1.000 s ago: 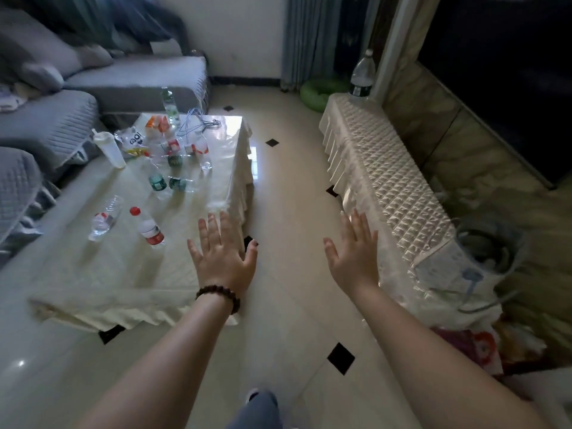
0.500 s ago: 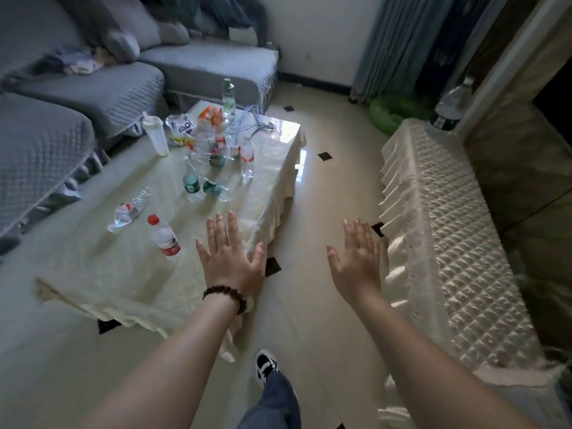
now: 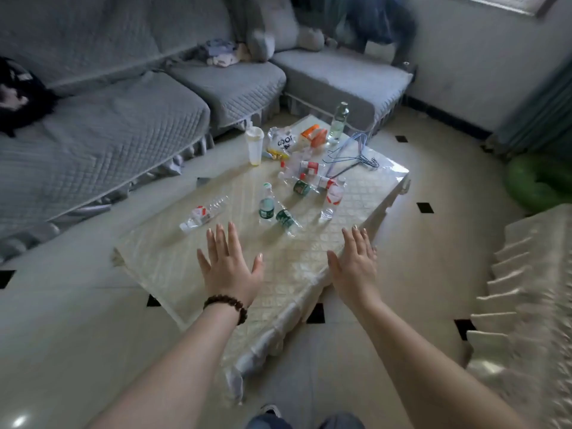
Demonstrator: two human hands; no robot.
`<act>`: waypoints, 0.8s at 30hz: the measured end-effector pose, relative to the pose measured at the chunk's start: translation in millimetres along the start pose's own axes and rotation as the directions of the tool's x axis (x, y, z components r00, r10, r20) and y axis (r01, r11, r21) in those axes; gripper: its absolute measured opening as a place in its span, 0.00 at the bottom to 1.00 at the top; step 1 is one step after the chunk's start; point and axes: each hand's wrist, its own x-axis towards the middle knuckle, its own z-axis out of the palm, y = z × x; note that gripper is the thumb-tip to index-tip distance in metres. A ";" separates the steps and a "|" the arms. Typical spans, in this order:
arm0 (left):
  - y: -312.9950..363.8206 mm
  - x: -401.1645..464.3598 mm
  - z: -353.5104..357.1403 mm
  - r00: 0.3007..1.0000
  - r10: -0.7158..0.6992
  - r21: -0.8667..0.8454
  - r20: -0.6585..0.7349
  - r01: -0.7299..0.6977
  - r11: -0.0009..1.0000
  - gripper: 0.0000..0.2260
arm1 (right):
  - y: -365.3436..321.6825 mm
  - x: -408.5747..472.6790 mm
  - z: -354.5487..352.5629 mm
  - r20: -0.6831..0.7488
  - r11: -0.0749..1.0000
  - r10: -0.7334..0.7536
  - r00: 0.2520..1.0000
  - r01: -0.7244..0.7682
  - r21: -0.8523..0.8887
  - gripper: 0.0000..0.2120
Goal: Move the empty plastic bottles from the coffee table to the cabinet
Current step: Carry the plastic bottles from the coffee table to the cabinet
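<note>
Both hands hover palm-down over the near end of the coffee table (image 3: 173, 261), fingers spread and holding nothing; the left hand (image 3: 228, 267) wears a bead bracelet (image 3: 227, 305), the right hand (image 3: 356, 263) sits at the table's right edge. The plastic bottles (image 3: 272, 209) lie and stand mid-table, beyond the fingertips; one bottle with a red label (image 3: 202, 213) lies toward the table's left edge. The table's near end is bare cloth; open floor (image 3: 433, 249) runs along its right side to the cabinet (image 3: 532, 292).
</note>
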 end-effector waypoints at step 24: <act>19.6 115.7 107.9 0.584 -0.796 -0.105 -0.160 0.792 0.602 0.40 | -21.5 302.2 127.7 0.536 0.792 -0.567 0.626 0.592 0.146 0.29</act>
